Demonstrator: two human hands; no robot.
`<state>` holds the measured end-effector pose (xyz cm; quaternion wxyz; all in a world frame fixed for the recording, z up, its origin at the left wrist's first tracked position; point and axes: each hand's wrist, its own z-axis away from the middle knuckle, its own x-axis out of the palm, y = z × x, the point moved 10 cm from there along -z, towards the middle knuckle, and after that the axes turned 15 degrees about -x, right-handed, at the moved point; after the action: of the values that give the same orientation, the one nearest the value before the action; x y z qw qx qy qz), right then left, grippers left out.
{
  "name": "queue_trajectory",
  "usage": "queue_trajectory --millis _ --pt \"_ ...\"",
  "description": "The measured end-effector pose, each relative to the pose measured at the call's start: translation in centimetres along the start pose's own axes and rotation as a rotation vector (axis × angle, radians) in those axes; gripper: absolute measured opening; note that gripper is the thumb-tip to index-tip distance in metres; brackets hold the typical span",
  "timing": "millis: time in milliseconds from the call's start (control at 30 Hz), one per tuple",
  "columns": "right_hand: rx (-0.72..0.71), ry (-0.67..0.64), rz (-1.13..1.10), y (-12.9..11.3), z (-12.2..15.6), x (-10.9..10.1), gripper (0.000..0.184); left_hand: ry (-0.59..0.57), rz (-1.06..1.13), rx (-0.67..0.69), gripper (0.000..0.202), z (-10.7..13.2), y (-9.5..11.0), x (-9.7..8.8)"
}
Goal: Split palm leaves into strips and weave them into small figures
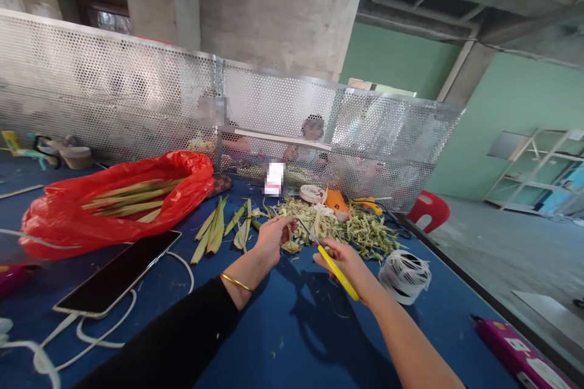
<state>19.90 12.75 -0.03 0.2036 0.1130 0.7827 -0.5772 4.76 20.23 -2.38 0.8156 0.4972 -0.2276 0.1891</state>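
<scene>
My right hand (344, 267) grips a pair of scissors (338, 271) with yellow handles, the blades pointing up and left toward my other hand. My left hand (275, 237), with a gold bangle at its wrist, is closed in a pinch close to the blade tips. What it pinches is too small to make out. Just beyond both hands lies a heap of pale green plant scraps (369, 232). Flat dried husk leaves (212, 234) lie to the left of my left hand.
A red plastic bag (59, 219) holding long husk strips stands at left, beside a phone (118, 276) on a white cable. A roll of white strip (405, 276) sits at right, a purple device (520, 349) nearer me. A perforated metal screen (274, 94) borders the blue table; people sit behind it.
</scene>
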Motion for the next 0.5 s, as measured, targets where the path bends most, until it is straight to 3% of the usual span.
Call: queue_trajectory --millis 500 --pt "0.017 0.016 -0.030 -1.04 0.13 -0.20 0.035 0.014 -0.026 -0.024 0.007 0.10 0.25 0.10"
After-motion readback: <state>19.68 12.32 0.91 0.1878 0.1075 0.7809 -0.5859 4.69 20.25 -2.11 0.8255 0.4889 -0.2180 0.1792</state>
